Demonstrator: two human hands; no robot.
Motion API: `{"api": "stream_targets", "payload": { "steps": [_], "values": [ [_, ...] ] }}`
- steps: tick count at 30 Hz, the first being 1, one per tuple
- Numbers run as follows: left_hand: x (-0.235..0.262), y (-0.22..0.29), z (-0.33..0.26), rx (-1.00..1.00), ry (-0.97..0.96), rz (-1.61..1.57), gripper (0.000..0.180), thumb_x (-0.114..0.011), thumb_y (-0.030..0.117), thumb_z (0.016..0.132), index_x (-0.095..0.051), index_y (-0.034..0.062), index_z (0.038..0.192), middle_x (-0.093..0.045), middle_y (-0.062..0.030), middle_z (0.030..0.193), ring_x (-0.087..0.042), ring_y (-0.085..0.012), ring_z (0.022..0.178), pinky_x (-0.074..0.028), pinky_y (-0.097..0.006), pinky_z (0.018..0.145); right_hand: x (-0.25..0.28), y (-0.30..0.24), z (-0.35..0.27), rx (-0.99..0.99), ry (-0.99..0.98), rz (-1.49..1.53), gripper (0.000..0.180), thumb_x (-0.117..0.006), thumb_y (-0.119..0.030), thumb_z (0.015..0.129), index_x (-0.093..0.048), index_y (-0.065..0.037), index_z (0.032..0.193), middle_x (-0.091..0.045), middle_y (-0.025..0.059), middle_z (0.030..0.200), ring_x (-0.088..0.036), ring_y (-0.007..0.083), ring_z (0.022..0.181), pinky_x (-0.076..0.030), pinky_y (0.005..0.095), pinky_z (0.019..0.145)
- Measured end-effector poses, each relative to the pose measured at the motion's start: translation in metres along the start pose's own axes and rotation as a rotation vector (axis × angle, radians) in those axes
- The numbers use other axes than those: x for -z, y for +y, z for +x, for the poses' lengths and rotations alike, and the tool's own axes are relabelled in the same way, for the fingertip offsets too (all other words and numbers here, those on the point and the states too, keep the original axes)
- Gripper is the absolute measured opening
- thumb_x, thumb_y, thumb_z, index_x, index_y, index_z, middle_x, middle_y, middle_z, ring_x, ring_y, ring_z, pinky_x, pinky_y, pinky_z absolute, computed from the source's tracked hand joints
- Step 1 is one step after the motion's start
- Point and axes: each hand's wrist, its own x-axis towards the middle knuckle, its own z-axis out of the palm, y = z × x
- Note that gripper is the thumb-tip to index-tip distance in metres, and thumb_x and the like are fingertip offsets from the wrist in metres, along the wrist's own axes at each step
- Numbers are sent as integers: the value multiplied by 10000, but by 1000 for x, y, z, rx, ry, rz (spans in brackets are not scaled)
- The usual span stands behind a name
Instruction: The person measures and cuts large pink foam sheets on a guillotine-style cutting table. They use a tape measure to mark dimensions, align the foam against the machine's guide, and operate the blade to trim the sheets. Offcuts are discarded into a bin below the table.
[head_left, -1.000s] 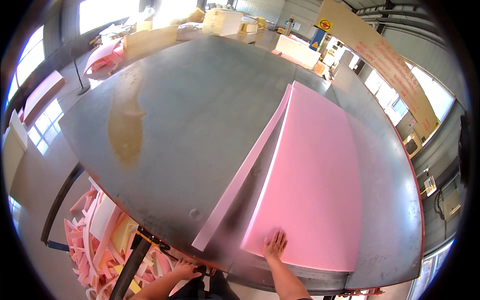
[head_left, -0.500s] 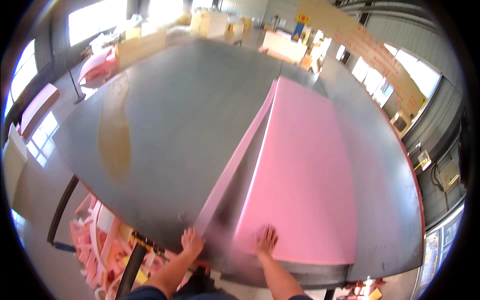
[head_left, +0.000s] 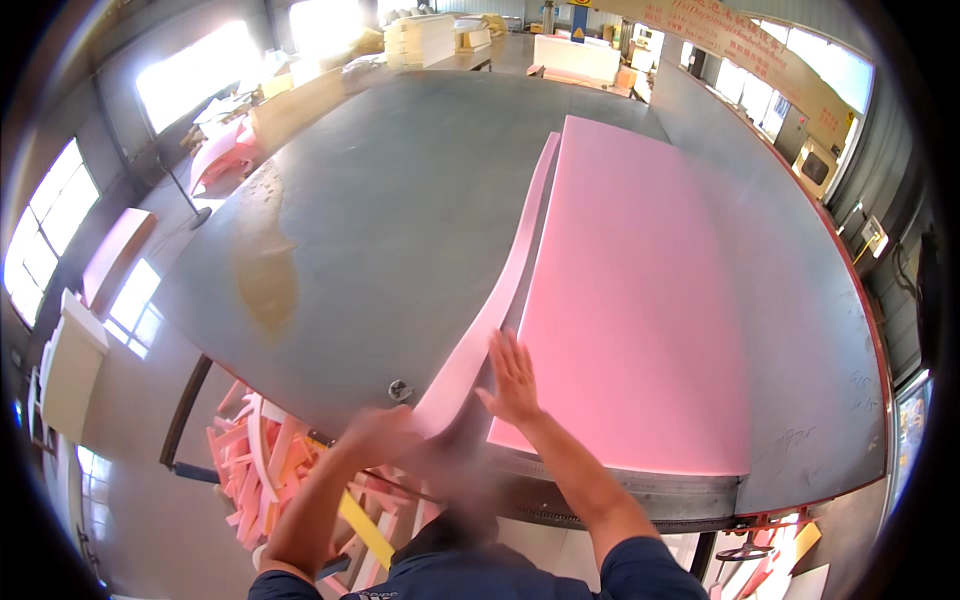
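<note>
A wide pink foam slab lies on the grey metal table, right of centre. Along its left edge runs a long, narrow pink foam strip, bowed leftward at its near end, with a thin dark gap between the two. My left hand is blurred by motion at the strip's near end and appears closed around it. Fingers stretched and apart, my right hand hovers or rests by the slab's near left edge, close to the strip. It holds nothing; whether it touches the slab I cannot tell.
The grey table top spreads to the left, with a brown stain on it. Pink offcuts are heaped below its near left edge. A small round fitting sits near my left hand. A printed beam spans the far right.
My left hand has pulled the strip's near end, which now curves. My right hand has lifted off the slab's near corner and moved forward along its left edge. The view has shifted.
</note>
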Motion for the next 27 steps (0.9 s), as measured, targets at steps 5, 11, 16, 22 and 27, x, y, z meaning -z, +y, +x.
{"api": "stream_targets", "payload": {
  "steps": [5,11,16,22,27],
  "values": [
    [133,34,-162,-49,251,-286,348,-794,299,774,-675,-4,899,-665,-116,810,-605,-218,689,-471,-369,643,-28,-26,67,232,255,26,685,-626,-4,678,-558,-135,1347,-549,40,1403,-367,314,1413,-286,522,1161],
    [206,-75,-471,19,1562,-537,668,-638,446,924,-413,34,1400,-568,-59,1125,-574,-200,1013,-493,-335,861,-105,-16,113,319,220,40,418,-616,-73,733,-732,-198,1115,-714,10,1126,-562,234,1229,-406,433,1078],
    [228,-221,-595,745,1564,54,572,-659,287,892,-501,9,1366,-559,-67,1197,-497,-180,988,-411,-301,842,-84,-108,163,297,-206,285,198,-669,-234,865,-748,-166,1033,-719,147,951,-666,344,967,-527,424,830],
    [197,-238,-516,1058,1347,239,698,-703,423,848,-463,79,1406,-506,-187,1411,-503,-318,1282,-455,-463,1009,-49,-377,164,474,-747,125,197,-676,-212,832,-728,-51,933,-712,118,812,-666,271,763,-515,380,693],
    [177,-139,-309,216,701,-14,667,-757,340,804,-490,141,1382,-585,-200,1281,-528,-373,1219,-354,-471,1083,-67,-482,130,589,-958,169,203,-613,-209,839,-697,-24,860,-660,145,701,-659,255,677,-511,372,663]
  ]
}}
